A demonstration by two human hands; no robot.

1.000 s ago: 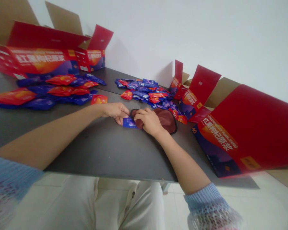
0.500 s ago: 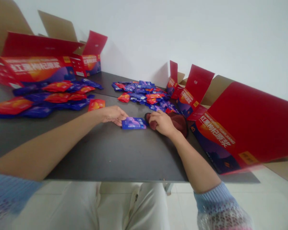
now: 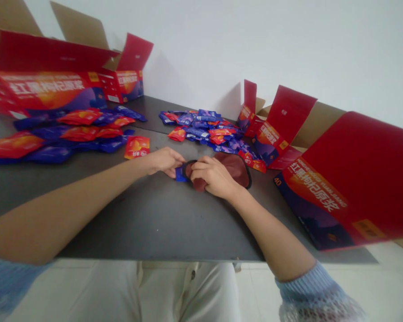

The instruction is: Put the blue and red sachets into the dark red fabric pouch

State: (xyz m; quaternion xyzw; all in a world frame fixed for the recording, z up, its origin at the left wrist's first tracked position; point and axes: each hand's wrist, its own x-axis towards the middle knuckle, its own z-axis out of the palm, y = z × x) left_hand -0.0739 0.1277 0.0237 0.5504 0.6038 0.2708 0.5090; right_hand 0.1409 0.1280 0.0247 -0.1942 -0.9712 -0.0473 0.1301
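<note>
A blue sachet (image 3: 180, 174) lies low over the dark table, mostly hidden beneath a brown cloth with a black edge. My left hand (image 3: 165, 161) pinches the sachet's left end. The fingers of my right hand (image 3: 212, 175) are closed on the brown cloth (image 3: 233, 167), whose front part covers the sachet and whose rest spreads behind the hand. A single red sachet (image 3: 137, 147) lies flat just behind my left wrist.
Red and blue sachets are stacked at the left (image 3: 82, 133), and a loose heap (image 3: 201, 125) lies at the back middle. Open red cartons stand at the left (image 3: 50, 91) and along the right (image 3: 319, 192). The table (image 3: 147, 223) ends near my lap.
My right hand has moved left with the brown cloth, which now covers most of the blue sachet. My left hand still holds the sachet's end. The view has shifted slightly.
</note>
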